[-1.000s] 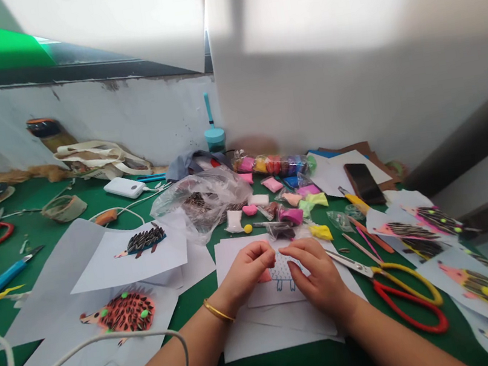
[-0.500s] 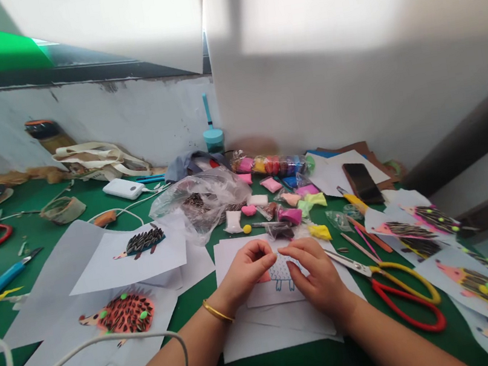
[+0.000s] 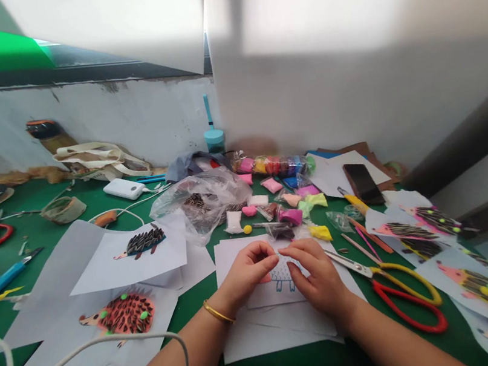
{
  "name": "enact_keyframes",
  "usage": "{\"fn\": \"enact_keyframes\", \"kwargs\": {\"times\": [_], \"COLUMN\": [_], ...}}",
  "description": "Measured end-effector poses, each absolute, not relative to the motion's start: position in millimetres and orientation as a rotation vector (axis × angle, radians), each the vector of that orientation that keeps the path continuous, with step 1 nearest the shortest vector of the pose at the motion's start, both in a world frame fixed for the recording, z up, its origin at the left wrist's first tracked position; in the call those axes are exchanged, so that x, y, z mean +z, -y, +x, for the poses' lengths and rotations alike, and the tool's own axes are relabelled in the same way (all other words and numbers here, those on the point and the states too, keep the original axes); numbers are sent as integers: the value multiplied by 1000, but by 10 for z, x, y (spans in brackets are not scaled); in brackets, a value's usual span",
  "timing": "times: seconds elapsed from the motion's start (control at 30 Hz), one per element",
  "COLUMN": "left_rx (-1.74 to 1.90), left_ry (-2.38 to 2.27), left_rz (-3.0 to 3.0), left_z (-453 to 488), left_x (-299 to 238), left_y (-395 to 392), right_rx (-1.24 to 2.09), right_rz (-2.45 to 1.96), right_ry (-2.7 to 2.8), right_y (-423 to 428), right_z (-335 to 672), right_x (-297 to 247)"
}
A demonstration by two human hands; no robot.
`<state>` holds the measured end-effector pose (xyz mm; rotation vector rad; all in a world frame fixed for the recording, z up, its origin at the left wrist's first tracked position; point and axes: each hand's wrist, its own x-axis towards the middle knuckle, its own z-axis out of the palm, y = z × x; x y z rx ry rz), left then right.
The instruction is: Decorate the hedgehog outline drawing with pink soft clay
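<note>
My left hand and my right hand curl together above a white card with a drawn hedgehog body, which has blue legs and a dotted outline. Their fingertips nearly meet over the card, and whatever lies between them is hidden. A bit of pink modelling clay shows under my left fingers. The card rests on a stack of white paper. A gold bangle circles my left wrist. Large scissors with red and yellow handles lie open to the right of my right hand.
On the green table lie a plastic bag of sunflower seeds, clay packets, a phone, and several seed-covered hedgehog pictures on both sides. A white cable crosses the near left.
</note>
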<state>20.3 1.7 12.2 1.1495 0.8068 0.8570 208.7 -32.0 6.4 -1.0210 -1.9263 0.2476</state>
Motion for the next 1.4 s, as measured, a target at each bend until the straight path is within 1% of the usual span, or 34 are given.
{"fn": "enact_keyframes", "kwargs": {"times": [0.73, 1.07, 1.4], "left_rx": [880, 842, 872], "left_ry": [-744, -815, -878], "left_rz": [1192, 1195, 1632], "left_z": [219, 210, 262], "left_x": [162, 185, 177], "left_y": [-15, -8, 10], "right_rx": [249, 265, 259], "right_rz": [-1030, -1014, -1022], "right_ry": [1928, 1928, 1896], "right_y": [319, 336, 348], "right_z": [2096, 2095, 2060], "right_x": [34, 69, 123]}}
